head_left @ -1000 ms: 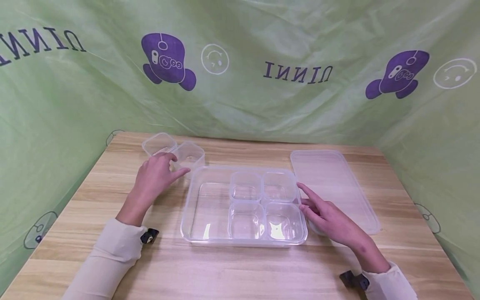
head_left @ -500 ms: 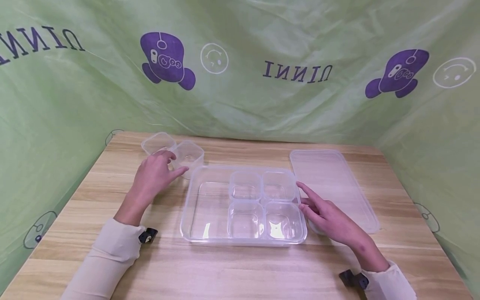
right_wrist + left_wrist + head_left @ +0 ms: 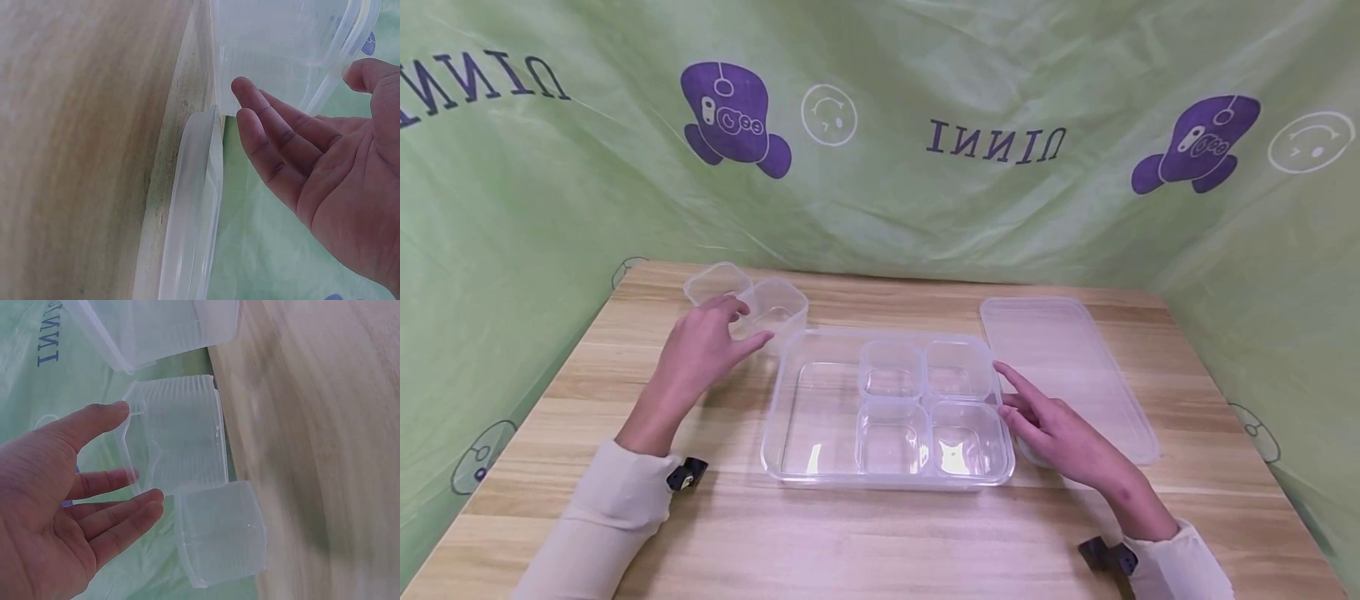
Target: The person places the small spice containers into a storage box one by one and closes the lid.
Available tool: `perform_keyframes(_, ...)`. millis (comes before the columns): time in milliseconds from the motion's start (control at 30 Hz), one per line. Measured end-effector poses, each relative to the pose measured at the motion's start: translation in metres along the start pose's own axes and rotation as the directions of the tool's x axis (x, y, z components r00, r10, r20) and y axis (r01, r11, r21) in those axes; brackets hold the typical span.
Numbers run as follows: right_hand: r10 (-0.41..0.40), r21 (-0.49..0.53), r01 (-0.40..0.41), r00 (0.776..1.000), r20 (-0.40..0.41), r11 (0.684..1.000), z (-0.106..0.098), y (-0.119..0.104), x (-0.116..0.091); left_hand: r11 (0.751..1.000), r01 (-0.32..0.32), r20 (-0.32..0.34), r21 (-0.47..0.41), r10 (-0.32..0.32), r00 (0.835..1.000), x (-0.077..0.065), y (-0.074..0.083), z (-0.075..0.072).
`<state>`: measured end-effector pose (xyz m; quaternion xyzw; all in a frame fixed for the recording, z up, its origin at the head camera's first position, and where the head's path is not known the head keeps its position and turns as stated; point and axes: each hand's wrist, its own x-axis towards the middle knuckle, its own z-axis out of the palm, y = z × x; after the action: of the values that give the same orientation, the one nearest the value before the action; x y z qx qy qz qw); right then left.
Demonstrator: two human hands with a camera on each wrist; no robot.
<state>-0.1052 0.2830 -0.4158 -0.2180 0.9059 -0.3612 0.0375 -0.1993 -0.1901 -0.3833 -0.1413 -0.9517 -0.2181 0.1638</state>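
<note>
A large clear plastic box [image 3: 820, 481] stands mid-table, with several small clear square containers [image 3: 891, 412] in its right part. Two more small containers are behind and left of it: a nearer one [image 3: 786, 312] and a farther one [image 3: 718, 279]. My left hand [image 3: 700, 346] is at the nearer one, thumb and fingers spread about its rim; in the left wrist view the thumb [image 3: 103, 419] seems to meet the rim, but firm contact cannot be told. My right hand [image 3: 1063, 437] has its fingertips at the large box's right wall, fingers loosely extended.
A flat translucent lid [image 3: 1067, 367] lies right of the large box, partly beneath the right hand. Wooden tabletop [image 3: 880, 550] surrounds the things. Green curtain [image 3: 880, 217] with purple prints hangs behind and at both sides.
My left hand and forearm have shifted slightly left, and the gap between its thumb and fingers has widened a little. The right hand and the containers stay put.
</note>
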Motion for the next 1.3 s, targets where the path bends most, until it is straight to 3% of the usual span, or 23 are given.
perform_keyframes(633,-0.001,-0.008,0.001,1.000,-0.005,1.000,0.001,0.000,0.000,0.997,-0.083,-0.116,0.004,0.083,0.990,-0.008,0.014,-0.013)
perform_keyframes(900,-0.003,-0.003,0.003,1.000,-0.002,1.000,0.001,0.000,0.000,0.996,-0.090,-0.125,0.001,0.090,0.988,-0.012,0.022,-0.022)
perform_keyframes(1300,-0.015,-0.005,0.015,1.000,-0.005,1.000,0.000,0.001,-0.001,0.981,-0.191,-0.196,0.015,0.190,0.962,-0.017,0.030,-0.035)
